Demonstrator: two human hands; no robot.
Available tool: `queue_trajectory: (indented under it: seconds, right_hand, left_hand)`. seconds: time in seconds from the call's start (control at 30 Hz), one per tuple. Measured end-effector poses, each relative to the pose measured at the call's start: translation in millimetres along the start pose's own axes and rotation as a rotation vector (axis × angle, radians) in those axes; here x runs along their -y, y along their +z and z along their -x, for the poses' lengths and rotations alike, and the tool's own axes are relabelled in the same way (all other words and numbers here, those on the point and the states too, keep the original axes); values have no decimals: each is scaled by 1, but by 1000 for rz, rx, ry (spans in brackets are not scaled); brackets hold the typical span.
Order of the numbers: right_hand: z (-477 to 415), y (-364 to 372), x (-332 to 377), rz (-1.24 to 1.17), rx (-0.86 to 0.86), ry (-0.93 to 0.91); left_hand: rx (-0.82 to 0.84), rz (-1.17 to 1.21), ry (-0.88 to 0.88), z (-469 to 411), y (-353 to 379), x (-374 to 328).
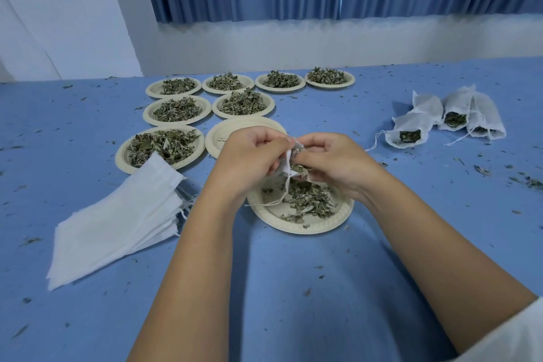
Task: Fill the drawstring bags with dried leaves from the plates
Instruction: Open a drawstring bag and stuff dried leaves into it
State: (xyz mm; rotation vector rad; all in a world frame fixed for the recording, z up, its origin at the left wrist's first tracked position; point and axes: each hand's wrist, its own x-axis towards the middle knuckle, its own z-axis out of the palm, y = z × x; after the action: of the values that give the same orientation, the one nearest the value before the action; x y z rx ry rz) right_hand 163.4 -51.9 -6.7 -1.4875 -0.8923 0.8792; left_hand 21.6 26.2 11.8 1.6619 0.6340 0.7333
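Note:
Over the near plate [276, 219], which still carries dried leaves [308, 200], my left hand [249, 156] pinches the mouth of a small white drawstring bag [289, 160]. My right hand [329, 160] is closed around a pinch of leaves at the bag's opening. The bag's string [276, 200] hangs down onto the plate. Most of the bag is hidden between my hands.
Several plates of leaves [176, 110] stand behind, with one bare plate [235, 129] just beyond my hands. A stack of flat unfilled bags [123, 220] lies at the left. Filled bags [446, 117] lie at the right. Leaf crumbs litter the blue table [293, 288].

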Motion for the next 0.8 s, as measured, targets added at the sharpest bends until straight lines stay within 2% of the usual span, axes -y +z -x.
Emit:
queue_trajectory:
  seconds: [0.23, 0.37, 0.8]
  right_hand:
    - [0, 11, -7, 50, -108, -57]
    - [-2, 14, -8, 52, -168, -71]
    - [7, -12, 17, -287, 177, 72]
  left_hand:
    - [90, -121, -3, 2, 4, 1]
    - [9, -125, 12, 1, 6, 2]
    - [-190, 31, 18, -1, -2, 1]
